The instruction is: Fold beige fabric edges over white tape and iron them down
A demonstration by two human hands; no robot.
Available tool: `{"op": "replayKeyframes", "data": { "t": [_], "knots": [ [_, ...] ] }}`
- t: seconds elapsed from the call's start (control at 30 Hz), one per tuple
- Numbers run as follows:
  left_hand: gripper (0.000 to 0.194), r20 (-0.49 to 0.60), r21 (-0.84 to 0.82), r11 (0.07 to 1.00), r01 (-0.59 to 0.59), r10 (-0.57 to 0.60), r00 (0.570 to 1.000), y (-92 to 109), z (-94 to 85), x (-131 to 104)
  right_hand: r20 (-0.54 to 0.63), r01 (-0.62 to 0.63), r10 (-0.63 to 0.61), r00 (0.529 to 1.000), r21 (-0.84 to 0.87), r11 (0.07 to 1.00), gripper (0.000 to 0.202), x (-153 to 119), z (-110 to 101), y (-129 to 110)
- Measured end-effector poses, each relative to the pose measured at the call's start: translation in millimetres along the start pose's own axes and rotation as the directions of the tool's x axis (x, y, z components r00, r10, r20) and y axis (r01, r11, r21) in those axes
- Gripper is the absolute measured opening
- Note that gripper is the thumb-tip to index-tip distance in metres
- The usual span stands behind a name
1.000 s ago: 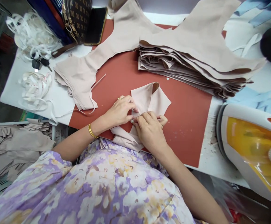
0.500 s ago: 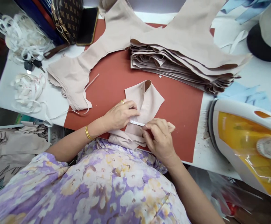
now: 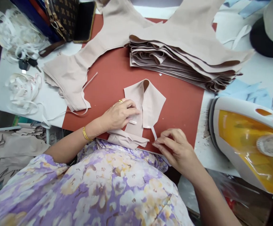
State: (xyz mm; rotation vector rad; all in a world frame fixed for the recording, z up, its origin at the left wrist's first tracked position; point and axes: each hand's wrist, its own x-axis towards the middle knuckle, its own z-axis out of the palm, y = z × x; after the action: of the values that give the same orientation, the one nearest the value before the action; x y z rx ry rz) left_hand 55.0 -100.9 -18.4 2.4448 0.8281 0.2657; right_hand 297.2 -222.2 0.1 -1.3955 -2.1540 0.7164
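Note:
A small beige fabric piece (image 3: 154, 103) with a folded opening at its top lies on the red-brown board (image 3: 113, 72). My left hand (image 3: 121, 116) rests on its left side, fingers bent and pressed onto the cloth. Beside those fingertips a short white strip (image 3: 132, 122) lies on the fabric. Another narrow white strip (image 3: 153, 133) sticks out from the lower edge of the piece toward my right hand (image 3: 174, 147). The right thumb and fingertips are pinched at its end; whatever is between them is too small to name. Folded beige cloth (image 3: 127, 139) sits at the board's front edge.
Stacked beige fabric (image 3: 181, 59) lies across the back. An iron (image 3: 251, 141) with a yellow tank stands at the right. On the left are coiled white tape (image 3: 24, 89), keys (image 3: 25, 64), a phone (image 3: 84, 22) and a brown patterned bag (image 3: 63, 18).
My right hand has moved right and slightly down, away from the cloth. The narrow strip now shows below the fabric's lower edge. My left hand has barely moved.

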Motion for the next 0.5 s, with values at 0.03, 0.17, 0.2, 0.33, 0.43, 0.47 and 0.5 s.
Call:
{"op": "replayKeyframes", "data": {
  "t": [0.03,0.17,0.2,0.33,0.43,0.47,0.5],
  "knots": [
    [0.038,0.014,0.045,0.999,-0.017,0.017,1.0,1.8,1.4,0.9,-0.008,0.005,-0.005,1.0,0.016,1.0,0.006,0.2,0.6,-0.7],
    [0.046,0.075,0.222,0.973,-0.063,0.048,0.996,7.6,8.6,2.1,-0.059,0.036,-0.031,0.998,0.084,0.996,0.009,12.8,7.6,-4.6],
    [0.047,0.076,0.251,0.966,-0.066,0.048,0.996,8.0,10.3,1.4,-0.032,0.02,-0.017,0.999,0.108,0.994,0.008,8.4,5.0,-2.9],
    [0.047,0.049,0.284,0.958,-0.028,0.014,0.999,6.5,11.2,-2.3,0.228,-0.244,0.226,0.947,0.053,0.968,0.008,-70.5,-27.9,24.1],
    [0.044,0.067,0.223,0.975,-0.016,0.001,0.998,6.0,5.2,-0.7,0.261,-0.465,0.527,0.809,-0.265,0.845,0.011,-145.7,-52.0,43.7],
    [0.043,0.064,0.205,0.979,-0.005,-0.009,0.998,6.1,2.6,1.0,0.193,-0.472,0.561,0.805,-0.364,0.803,0.009,-158.4,-54.9,43.7],
    [0.041,0.05,0.199,0.98,0.016,-0.027,0.998,6.2,0.1,3.2,0.15,-0.446,0.541,0.828,-0.409,0.796,0.006,-161.4,-54.8,40.0]
  ]
}}
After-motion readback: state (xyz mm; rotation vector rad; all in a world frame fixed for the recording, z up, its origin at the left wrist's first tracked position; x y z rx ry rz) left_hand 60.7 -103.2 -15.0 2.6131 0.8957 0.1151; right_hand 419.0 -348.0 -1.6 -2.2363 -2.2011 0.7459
